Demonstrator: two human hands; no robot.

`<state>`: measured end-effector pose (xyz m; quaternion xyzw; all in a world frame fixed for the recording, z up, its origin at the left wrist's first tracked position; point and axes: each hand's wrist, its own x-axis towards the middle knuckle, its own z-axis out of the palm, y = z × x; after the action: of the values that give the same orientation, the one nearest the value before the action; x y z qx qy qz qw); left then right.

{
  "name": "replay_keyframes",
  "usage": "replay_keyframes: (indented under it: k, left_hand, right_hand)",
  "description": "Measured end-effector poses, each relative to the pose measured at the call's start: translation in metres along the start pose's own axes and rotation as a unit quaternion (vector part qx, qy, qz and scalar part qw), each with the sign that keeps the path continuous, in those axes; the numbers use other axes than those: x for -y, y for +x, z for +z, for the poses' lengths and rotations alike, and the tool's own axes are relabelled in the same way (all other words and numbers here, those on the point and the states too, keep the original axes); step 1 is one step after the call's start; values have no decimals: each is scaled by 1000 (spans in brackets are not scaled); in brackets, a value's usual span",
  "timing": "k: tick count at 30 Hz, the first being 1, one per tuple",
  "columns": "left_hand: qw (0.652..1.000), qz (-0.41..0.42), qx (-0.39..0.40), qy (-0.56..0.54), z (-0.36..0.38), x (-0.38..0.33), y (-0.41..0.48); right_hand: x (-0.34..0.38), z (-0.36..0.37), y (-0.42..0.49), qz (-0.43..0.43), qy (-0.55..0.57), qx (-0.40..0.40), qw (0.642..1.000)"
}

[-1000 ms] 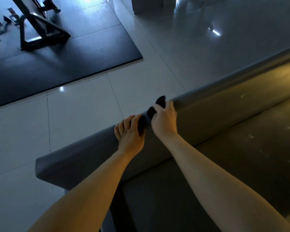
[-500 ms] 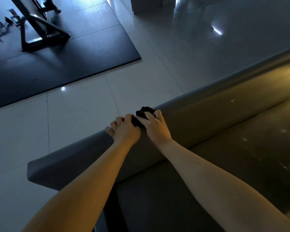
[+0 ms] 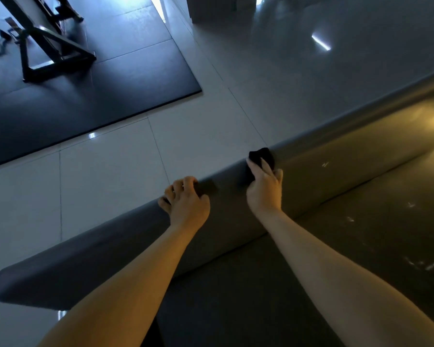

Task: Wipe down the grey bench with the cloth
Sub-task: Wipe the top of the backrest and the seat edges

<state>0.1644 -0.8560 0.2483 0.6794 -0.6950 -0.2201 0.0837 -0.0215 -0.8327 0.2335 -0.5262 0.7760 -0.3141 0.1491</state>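
Right hand (image 3: 263,189) is gripping the balled black cloth (image 3: 262,156) on the grey bench's (image 3: 348,156) rounded top edge, now sliding away from the left hand (image 3: 186,204), which is curling empty over that edge. Wiping is progressing rightward.

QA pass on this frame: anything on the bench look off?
Pale scuffs or flecks dot the grey bench seat at right, unwiped. The right hand presses the cloth on the backrest edge.
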Motion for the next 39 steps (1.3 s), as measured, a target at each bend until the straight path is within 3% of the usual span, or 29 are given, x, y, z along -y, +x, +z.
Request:
replay_keyframes:
  k: [5,9,13,18,24,27,32,36,39]
  left_hand:
    - [994,98,-27,-46,10,-43,18]
    - [991,127,-12,-43,26,-60,22]
    - [988,149,6,34,44,-73,29]
    - [983,156,18,99,49,-78,33]
    - [980,159,15,118,50,-74,30]
    - [978,175,12,113,51,-71,33]
    - [970,220,-5,105,50,-62,28]
    - [968,231,12,97,49,-55,31]
    - [966,236,-2,107,53,-54,28]
  right_hand:
    - [20,27,-11,-201,12,49,978]
    - [-10,8,8,-245,-33,84,965]
    - [-55,-19,29,-198,-49,52,978]
    - [-104,-59,65,-42,-60,12,997]
    - [-52,-24,51,95,73,-59,991]
    - [-30,-9,36,76,95,-52,991]
    - [-18,7,-5,-70,115,47,990]
    - [-42,-17,8,-145,-10,54,988]
    - [-70,-37,26,-43,-33,7,999]
